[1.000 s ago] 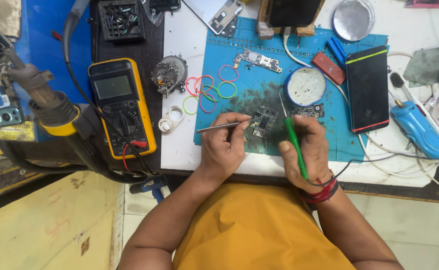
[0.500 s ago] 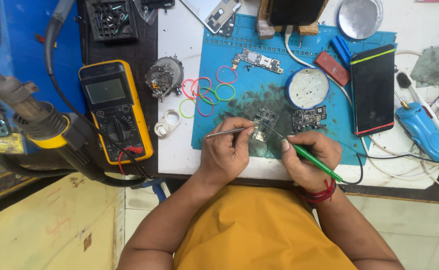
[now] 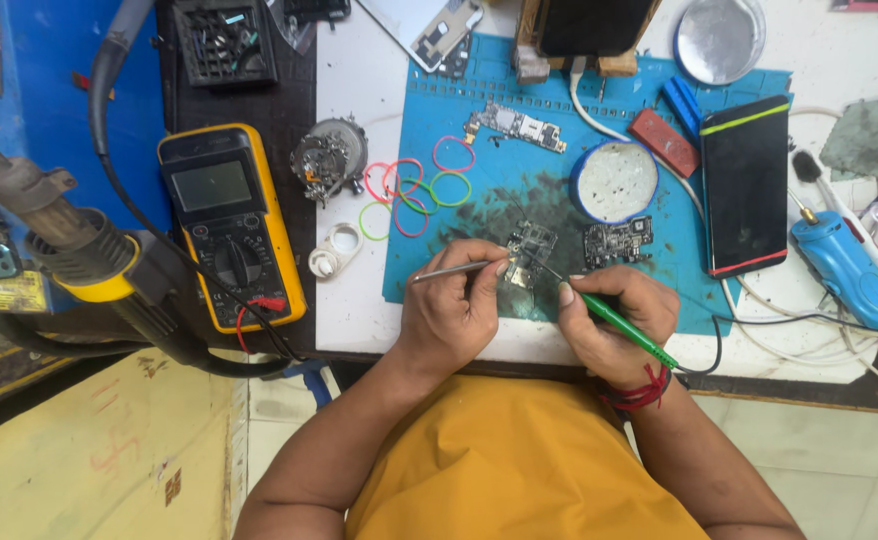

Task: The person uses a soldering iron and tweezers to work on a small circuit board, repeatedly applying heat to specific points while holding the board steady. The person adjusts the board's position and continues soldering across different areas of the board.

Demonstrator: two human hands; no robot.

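While the board lies on the mat at twelve o'clock from your hands, your left hand pinches tweezers pointing three o'clock; your right hand grips a green tool, tip on it.

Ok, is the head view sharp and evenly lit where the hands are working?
Head view: even light, soft shadows, no harsh glare; the small circuit board between left hand and right hand is reasonably sharp, fine parts too small to read; edges bend slightly.
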